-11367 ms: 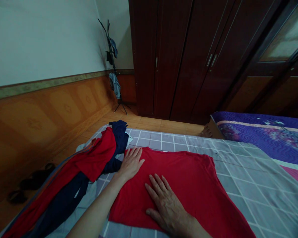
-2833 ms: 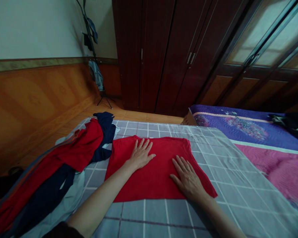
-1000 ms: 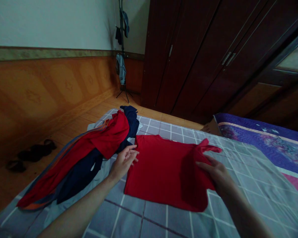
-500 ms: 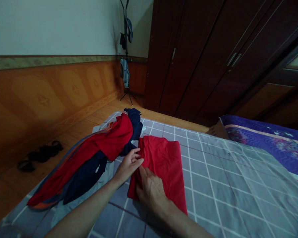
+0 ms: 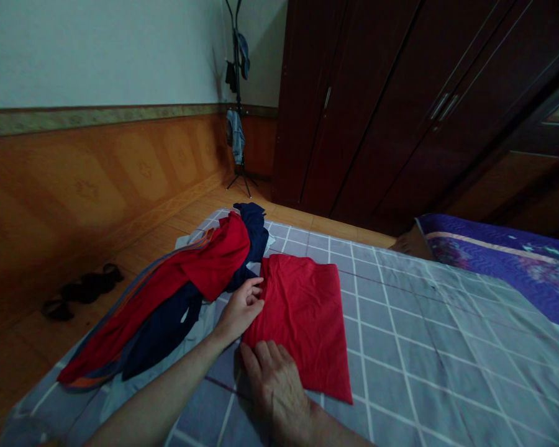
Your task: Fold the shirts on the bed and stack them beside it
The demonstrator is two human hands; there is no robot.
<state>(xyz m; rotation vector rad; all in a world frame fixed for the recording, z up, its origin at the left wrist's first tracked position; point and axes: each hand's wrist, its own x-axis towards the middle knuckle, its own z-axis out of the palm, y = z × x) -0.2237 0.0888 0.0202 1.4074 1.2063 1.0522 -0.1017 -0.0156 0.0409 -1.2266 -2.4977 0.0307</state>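
Note:
A red garment, folded into a rough rectangle, lies on the checked bedsheet. At its left edge rests my left hand, fingers loosely bent and thumb apart from them, touching the fabric. My right hand is at the near left corner, its fingers bent over the cloth edge with the thumb beside them; the corner is hidden under it. Left of both hands lies a loose heap of clothes: a red piece with orange and blue trim and a dark navy piece.
The grey checked bed stretches to the right, with a purple quilted cover beyond. Black items lie on the wooden floor at left. A coat stand stands in the corner beside a dark wardrobe.
My right hand has moved back toward me, from the garment's left side to its near left corner. The red cloth's surface shows more. My left hand has barely moved.

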